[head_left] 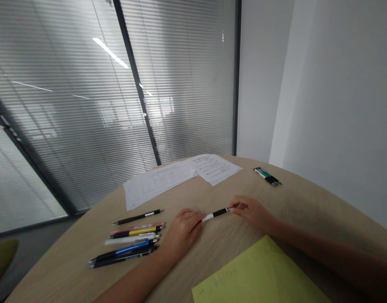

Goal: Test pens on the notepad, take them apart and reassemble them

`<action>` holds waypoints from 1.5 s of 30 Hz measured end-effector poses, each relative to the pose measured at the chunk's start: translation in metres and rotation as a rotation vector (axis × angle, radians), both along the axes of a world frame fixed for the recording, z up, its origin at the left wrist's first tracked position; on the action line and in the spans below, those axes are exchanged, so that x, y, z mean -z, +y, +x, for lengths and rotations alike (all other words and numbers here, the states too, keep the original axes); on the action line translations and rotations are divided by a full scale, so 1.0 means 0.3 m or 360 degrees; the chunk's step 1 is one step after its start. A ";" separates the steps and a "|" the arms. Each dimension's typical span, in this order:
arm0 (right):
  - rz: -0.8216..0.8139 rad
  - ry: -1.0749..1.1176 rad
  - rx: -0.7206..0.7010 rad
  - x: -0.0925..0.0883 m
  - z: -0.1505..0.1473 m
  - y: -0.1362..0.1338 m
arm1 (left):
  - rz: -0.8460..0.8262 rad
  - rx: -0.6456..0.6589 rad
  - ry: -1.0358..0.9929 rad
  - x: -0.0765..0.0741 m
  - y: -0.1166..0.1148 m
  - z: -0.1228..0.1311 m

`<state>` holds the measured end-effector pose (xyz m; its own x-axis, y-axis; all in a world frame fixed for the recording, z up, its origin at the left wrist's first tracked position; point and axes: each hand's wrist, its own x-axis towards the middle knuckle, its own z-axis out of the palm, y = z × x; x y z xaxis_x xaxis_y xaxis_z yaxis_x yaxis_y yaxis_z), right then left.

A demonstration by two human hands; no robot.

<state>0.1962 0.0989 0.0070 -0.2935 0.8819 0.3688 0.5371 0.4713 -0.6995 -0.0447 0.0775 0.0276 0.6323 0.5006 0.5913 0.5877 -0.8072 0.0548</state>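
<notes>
A white pen with a black grip [219, 213] lies between my two hands, low over the table. The fingers of my left hand [185, 229] are closed on its white end. At the other end, the fingertips of my right hand [247, 208] pinch the tip, past the black grip. Left of my left hand is a loose row of several pens, among them a yellow and black pen [136, 232], a white pen [130, 239], a blue and black pen [124, 250] and a black pen [138, 217] a little apart.
A yellow sheet of paper [259, 277] with faint writing lies at the near edge. Printed white sheets [162, 181] spread along the far side of the round wooden table [294, 202]. Several green, white and black pens [268, 176] lie together at the far right.
</notes>
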 end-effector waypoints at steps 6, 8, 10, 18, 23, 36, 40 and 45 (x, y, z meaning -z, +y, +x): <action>-0.0109 0.0038 -0.0030 0.002 0.004 0.001 | 0.0153 0.0077 -0.0017 -0.004 -0.009 0.002; -0.0126 0.0069 -0.0055 0.004 0.005 0.002 | 0.0205 0.0082 -0.0002 -0.003 -0.010 0.003; -0.0164 0.0057 -0.0078 0.006 0.005 0.004 | 0.0255 0.0079 0.0012 0.001 -0.010 0.005; -0.0381 0.0133 0.0007 0.028 -0.003 0.003 | 0.0417 0.0134 0.0016 -0.002 -0.017 0.015; -0.0490 0.0120 0.0058 0.026 -0.011 -0.003 | 0.0418 0.0156 0.0021 0.000 -0.019 0.015; -0.0410 0.0496 0.0083 0.028 -0.003 0.027 | 0.0157 -0.0082 0.0011 0.002 -0.007 0.008; -0.0442 0.0590 0.0060 0.028 0.006 0.044 | 0.0119 -0.0121 0.0029 0.008 -0.001 0.004; -0.0483 0.0613 0.0036 0.034 0.017 0.054 | 0.0084 -0.0133 0.0038 0.006 -0.003 0.004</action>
<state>0.2012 0.1151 -0.0032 -0.1657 0.9710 0.1721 0.2200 0.2065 -0.9534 -0.0435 0.0767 0.0257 0.6038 0.5208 0.6035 0.6540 -0.7565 -0.0014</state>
